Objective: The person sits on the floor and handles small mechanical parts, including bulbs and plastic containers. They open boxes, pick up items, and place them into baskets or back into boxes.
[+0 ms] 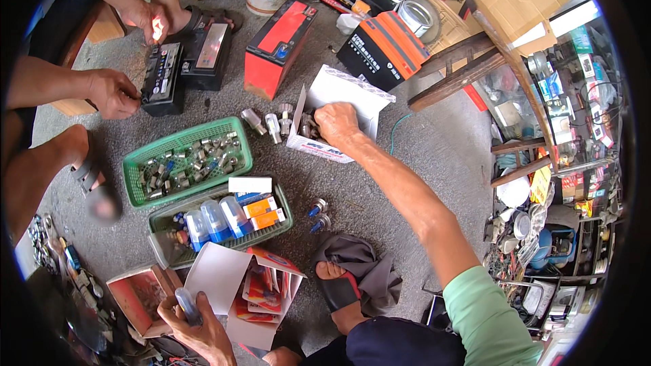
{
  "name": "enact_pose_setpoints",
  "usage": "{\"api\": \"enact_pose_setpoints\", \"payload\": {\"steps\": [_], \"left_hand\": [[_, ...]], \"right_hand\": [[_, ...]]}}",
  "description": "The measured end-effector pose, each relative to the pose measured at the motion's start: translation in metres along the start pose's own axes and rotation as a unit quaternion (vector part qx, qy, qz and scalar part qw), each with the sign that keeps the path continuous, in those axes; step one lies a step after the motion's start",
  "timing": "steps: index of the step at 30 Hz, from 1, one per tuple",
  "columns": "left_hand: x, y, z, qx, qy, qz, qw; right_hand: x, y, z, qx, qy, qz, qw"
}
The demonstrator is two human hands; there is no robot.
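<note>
My right hand [337, 124] reaches into an open white cardboard box [368, 98], its fingers curled down among small dark metal pieces [307, 127]. What those fingers grip is hidden. At the lower left, my left hand [193, 332] holds a small translucent bluish plastic container [188, 306] between thumb and fingers. Beside that hand stands an open carton [217, 274] with red-and-white packets [263, 291] inside. Several metal-based bulbs [273, 127] stand on the ground left of the white box. Two more bulbs [319, 215] with blue parts lie nearer my foot.
A green basket [186, 133] holds small metal-capped bulbs; another basket [288, 220] holds clear-and-blue containers and small boxes. Another person's hands [112, 93] are at a black battery [163, 80]. Red [278, 47] and orange-black [383, 51] batteries stand behind. A wooden chair [468, 71] lies right.
</note>
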State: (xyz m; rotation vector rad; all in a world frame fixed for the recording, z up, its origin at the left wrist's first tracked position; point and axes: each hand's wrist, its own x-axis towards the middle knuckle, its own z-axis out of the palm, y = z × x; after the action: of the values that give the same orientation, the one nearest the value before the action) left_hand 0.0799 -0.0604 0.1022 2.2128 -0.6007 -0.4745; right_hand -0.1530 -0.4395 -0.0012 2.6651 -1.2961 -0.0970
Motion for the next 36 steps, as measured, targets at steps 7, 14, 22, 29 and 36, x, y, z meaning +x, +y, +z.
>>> {"api": "enact_pose_setpoints", "payload": {"steps": [7, 14, 22, 29, 36], "left_hand": [[0.001, 0.016, -0.001, 0.048, 0.008, -0.02, 0.999], [0.001, 0.018, -0.001, 0.062, 0.002, -0.032, 0.998], [0.002, 0.025, -0.002, 0.094, 0.018, 0.044, 0.994], [0.002, 0.019, -0.004, 0.051, 0.012, 0.001, 0.999], [0.0, 0.014, 0.002, 0.061, 0.0, 0.002, 0.998]], "right_hand": [[-0.002, 0.008, -0.008, 0.033, -0.025, 0.019, 0.999], [-0.01, 0.011, -0.021, 0.03, -0.032, 0.03, 0.999], [-0.017, 0.019, -0.03, 0.114, 0.037, 0.034, 0.992], [-0.018, 0.018, -0.043, 0.285, 0.095, 0.17, 0.939], [-0.034, 0.017, -0.09, 0.664, 0.08, 0.276, 0.69]]}}
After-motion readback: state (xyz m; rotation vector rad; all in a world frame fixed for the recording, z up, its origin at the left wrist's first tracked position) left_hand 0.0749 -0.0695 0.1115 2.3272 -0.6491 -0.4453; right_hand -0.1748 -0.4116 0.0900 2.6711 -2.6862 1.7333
